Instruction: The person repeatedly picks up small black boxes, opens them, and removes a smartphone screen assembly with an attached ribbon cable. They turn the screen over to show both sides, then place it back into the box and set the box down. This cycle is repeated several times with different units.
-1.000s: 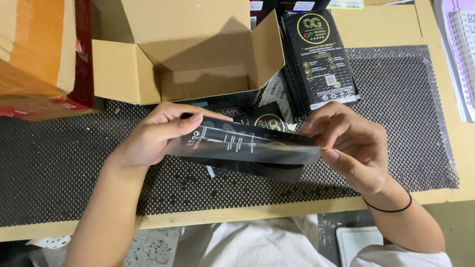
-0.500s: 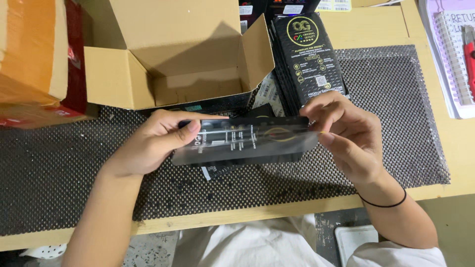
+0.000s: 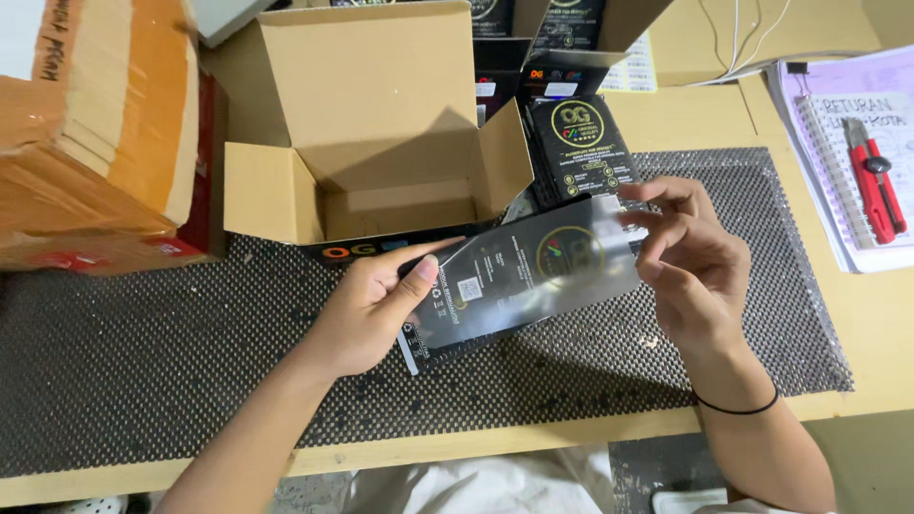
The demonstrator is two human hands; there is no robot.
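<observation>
Your left hand (image 3: 367,309) and right hand (image 3: 690,262) hold one thing between them: a flat, glossy black rectangular packet in a clear plastic sleeve (image 3: 519,281), tilted so its right end sits higher than its left. Your left fingers (image 3: 419,262) lie along the packet's near-left end, thumb on top and the rest underneath, clamped on it. Your right fingers (image 3: 657,224) pinch the far-right edge of the clear sleeve, thumb and forefinger closed on the film and the other fingers spread loosely above. The packet hangs just above the black dotted mesh mat (image 3: 143,362) that covers the wooden counter (image 3: 685,124); whether its lower left corner touches the mat, you cannot tell. Just beyond your left fingers stands an open brown cardboard box (image 3: 371,124), flaps spread, its inside bare where it shows. Just beyond your right fingers lies another black printed packet (image 3: 581,143), partly under the one you hold. Well out to the right of your right fingers, a red utility knife (image 3: 874,176) rests on a spiral notebook (image 3: 828,133). Far to the left of your left fingers sits a taped brown carton (image 3: 95,133). A thin black band (image 3: 733,407) circles your right wrist.
</observation>
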